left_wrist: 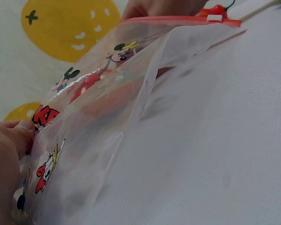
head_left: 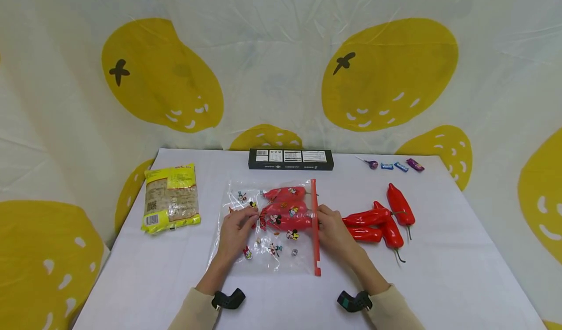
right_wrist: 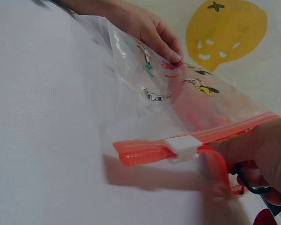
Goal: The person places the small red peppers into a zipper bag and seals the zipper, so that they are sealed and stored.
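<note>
A clear zip bag (head_left: pixel 263 252) printed with cartoon figures lies flat on the white table (head_left: pixel 145 281). Three red peppers (head_left: pixel 286 209) are inside it. My left hand (head_left: pixel 237 227) pinches the bag's film near the peppers' tips, its thumb (left_wrist: pixel 23 133) against the plastic. At the bag's mouth, my right hand (head_left: pixel 333 230) grips the red zipper strip (head_left: pixel 315 252) near its middle. The white slider (right_wrist: pixel 182 145) sits on the strip a little away from my right hand (right_wrist: pixel 267 150). Several loose red peppers (head_left: pixel 382 220) lie just right of that hand.
A yellow-edged food packet (head_left: pixel 171 198) lies at the left. A black box (head_left: pixel 291 159) sits at the back edge, with small wrapped sweets (head_left: pixel 392 165) at the back right. A lemon-print cloth (head_left: pixel 281 52) hangs behind and around the table.
</note>
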`<state>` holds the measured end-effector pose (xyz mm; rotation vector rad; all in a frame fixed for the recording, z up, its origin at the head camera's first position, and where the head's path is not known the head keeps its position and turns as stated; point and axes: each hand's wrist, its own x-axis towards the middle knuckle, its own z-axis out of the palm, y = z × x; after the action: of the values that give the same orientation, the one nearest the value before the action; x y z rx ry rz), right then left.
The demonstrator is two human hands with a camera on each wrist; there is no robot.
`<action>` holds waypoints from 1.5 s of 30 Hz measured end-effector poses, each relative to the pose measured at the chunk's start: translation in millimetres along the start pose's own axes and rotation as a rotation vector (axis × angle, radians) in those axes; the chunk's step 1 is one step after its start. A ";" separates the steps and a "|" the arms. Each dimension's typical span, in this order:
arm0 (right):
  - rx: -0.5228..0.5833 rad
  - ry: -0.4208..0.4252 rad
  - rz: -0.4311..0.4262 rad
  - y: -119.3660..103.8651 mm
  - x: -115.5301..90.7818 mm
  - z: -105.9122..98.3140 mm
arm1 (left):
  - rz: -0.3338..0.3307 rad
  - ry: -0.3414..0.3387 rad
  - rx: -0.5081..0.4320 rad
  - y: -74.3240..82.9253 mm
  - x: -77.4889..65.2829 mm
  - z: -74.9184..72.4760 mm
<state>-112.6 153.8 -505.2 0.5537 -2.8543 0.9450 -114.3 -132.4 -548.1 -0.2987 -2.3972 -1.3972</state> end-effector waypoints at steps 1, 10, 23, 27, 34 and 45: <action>-0.006 0.005 0.006 -0.4 0.6 1.5 | -0.003 -0.001 -0.004 0.0 0.2 0.2; 0.012 -0.055 0.115 -4.1 1.4 -0.7 | -0.009 -0.007 -0.003 -0.6 0.1 1.8; -0.033 -0.049 0.122 7.4 -10.4 -50.6 | -0.028 -0.016 -0.014 -2.2 -1.8 -1.1; -0.088 -0.026 0.152 20.1 -15.8 -70.1 | -0.002 -0.008 -0.009 -0.9 -1.4 -1.2; -0.137 0.002 0.170 47.6 -29.2 -101.0 | 0.016 0.007 -0.012 0.8 -0.4 -1.0; -0.233 -0.091 0.206 79.5 -47.4 -127.7 | -0.013 0.008 0.006 1.1 -1.1 -0.5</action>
<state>-101.6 303.3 -455.9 0.2916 -3.0914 0.6093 -112.8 -132.2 -547.4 -0.2760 -2.4008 -1.3939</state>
